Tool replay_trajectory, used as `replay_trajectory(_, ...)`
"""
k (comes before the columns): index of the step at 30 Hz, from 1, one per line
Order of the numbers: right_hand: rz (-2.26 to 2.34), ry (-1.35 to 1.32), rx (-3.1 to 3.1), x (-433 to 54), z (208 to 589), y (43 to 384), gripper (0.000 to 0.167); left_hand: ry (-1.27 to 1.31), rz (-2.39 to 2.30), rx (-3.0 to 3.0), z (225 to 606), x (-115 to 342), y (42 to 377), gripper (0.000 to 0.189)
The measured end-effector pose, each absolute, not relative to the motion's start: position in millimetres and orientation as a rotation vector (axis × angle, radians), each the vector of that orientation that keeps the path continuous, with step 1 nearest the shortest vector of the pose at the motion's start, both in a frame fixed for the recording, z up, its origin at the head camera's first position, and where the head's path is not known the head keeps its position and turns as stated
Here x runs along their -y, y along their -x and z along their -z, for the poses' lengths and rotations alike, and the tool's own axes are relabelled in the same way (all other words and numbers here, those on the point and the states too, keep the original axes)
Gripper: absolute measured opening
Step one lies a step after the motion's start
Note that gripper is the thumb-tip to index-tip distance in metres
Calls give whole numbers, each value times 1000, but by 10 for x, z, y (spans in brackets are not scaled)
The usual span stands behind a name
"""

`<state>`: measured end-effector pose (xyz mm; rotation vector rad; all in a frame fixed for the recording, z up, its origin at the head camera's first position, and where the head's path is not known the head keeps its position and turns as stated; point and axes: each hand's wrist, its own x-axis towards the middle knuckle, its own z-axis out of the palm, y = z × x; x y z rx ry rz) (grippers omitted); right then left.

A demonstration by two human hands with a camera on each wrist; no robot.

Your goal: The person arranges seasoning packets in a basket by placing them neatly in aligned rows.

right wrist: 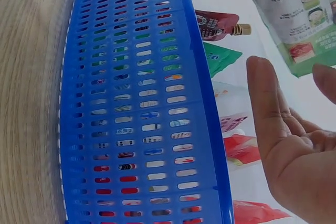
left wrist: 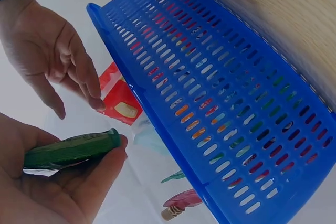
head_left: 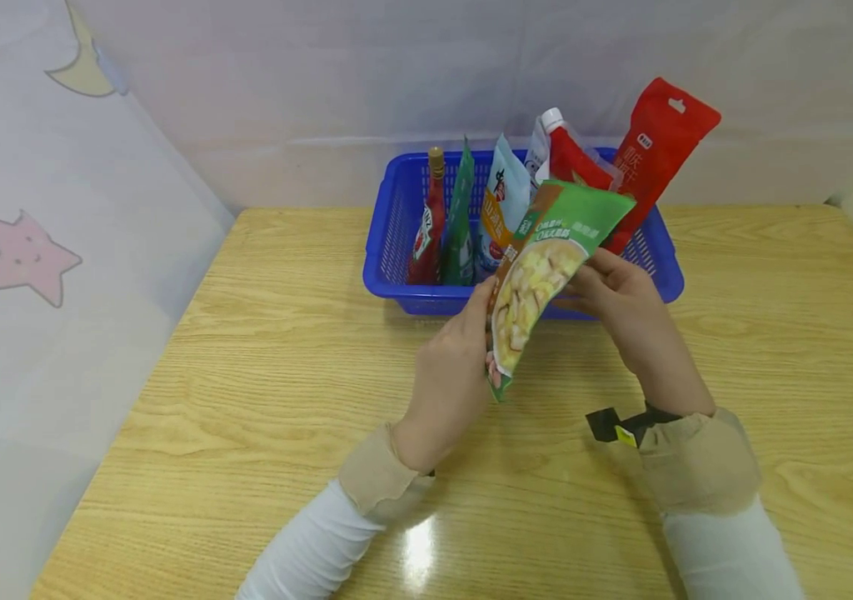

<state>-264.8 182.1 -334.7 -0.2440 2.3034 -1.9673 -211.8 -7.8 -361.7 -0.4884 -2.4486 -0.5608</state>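
My left hand grips a green food packet by its lower left edge, fingers on one side and thumb on the other. The packet shows pale chunks in a bowl on its front and is tilted in front of the basket. In the left wrist view the packet is seen edge-on between thumb and fingers. My right hand is beside the packet's right edge, and in the right wrist view its fingers are extended, with the printed back of the packet above them.
A blue plastic basket stands at the table's back edge. Upright in it are a gold-capped red sauce pouch, a green packet, a light-blue and orange pouch, a white-capped red pouch and a tall red bag.
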Motion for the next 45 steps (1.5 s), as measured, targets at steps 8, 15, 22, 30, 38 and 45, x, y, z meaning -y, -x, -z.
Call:
replay_trajectory(8,1914,291,-2323,-1819,3372,2640,45,529,605,2481,3611,67,2102,47)
replay_trajectory(15,1833,382,-2350,-1798,3376,2640,44,654,850,2482,3619,64,2107,48)
replay_trajectory(22,1789,417,-2381,-1793,3400,2656,41,671,947,2512,3628,74,2125,60)
replay_trajectory(30,1792,437,-2322,-1794,3434,2681,44,737,1119,2435,3666,53,2166,29)
replay_trajectory(38,1804,334,-2310,-1773,3455,2686,37,688,1951,2332,3656,54,2138,46)
replay_trajectory(45,1857,289,-2282,-1760,3448,2685,35,632,2238,2283,3616,46,2128,56)
